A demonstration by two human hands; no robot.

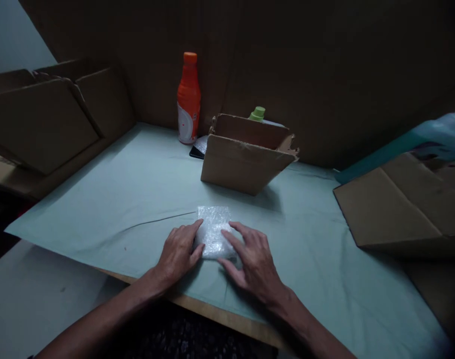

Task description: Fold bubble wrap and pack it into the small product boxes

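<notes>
A small square of bubble wrap (213,224), folded into a flat packet, lies on the pale green cloth near the table's front edge. At its left edge rests my left hand (178,252), with thumb and index finger apart and their tips touching the plastic. My right hand (254,254) reaches over the right side, fingers spread; a fingertip lies on the wrap and the thumb is by its lower corner. Whether anything is inside the packet cannot be made out. A thin dark line (156,219) runs leftward over the cloth from the packet.
Behind the packet stands an open cardboard box (242,164), with a green cap (257,113) and a black object (196,152) partly behind it. An orange bottle (189,99) stands at the back. Cardboard boxes flank the left (44,119) and right (395,204).
</notes>
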